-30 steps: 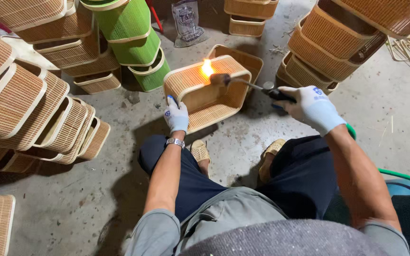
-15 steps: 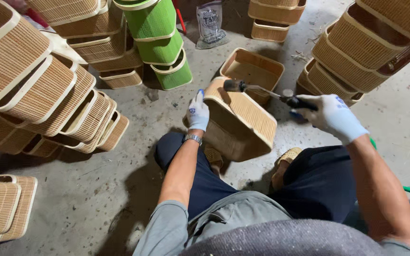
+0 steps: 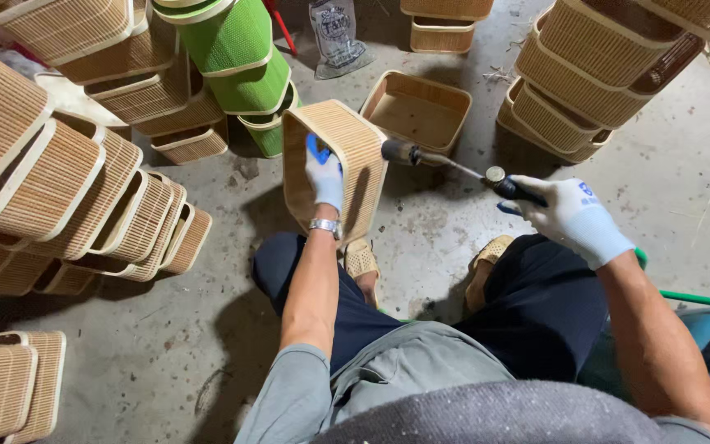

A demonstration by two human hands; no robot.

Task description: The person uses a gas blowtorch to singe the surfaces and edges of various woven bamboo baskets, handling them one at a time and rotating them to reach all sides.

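My gloved left hand [image 3: 325, 177] grips a tan woven rectangular basket [image 3: 351, 144], held on its side on the concrete floor in front of my knees, with its opening facing left. My gloved right hand [image 3: 567, 214] holds a gas torch [image 3: 445, 163] by its black handle. The torch's thin metal tube runs left and its dark nozzle sits next to the basket's right wall. No flame shows at the nozzle.
Stacks of tan woven baskets [image 3: 59, 189] lie at left and at upper right [image 3: 593, 74]. Green baskets [image 3: 240, 57] stand at top centre. An open basket [image 3: 417, 111] rests behind the held one. A green hose [image 3: 700, 298] runs at right. A plastic bag [image 3: 337, 37] lies at top.
The flame seen a second ago is gone. My left hand has turned the basket from lying open-side-up onto its side, now standing taller. The torch nozzle stays by the basket.
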